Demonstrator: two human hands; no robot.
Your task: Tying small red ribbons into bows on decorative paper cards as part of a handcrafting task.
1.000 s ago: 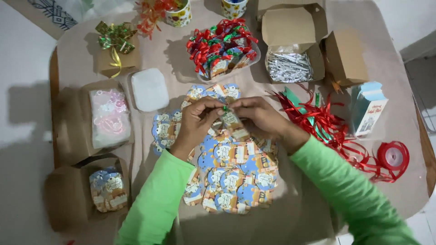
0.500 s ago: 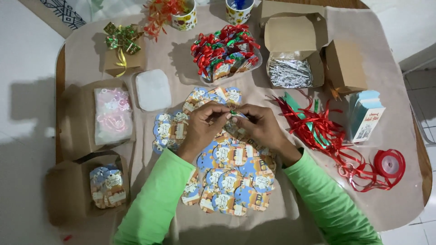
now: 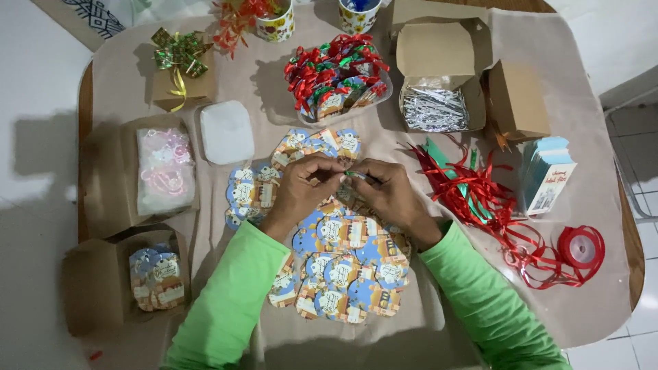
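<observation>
Holding silver shreds, open box (image 3: 439, 68); clear bowl (image 3: 384, 89) holds ribboned tags (image 3: 332, 75).

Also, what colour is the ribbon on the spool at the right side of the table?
Red: the ribbon spool shows clearly in the head view, the only one.

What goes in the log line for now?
left hand + right hand: pinching small green ribbon piece | under: round blue paper tags

left hand (image 3: 301, 192): fingers pinched | right hand (image 3: 392, 194): fingers pinched | fingertips meeting, forearms converging
</observation>
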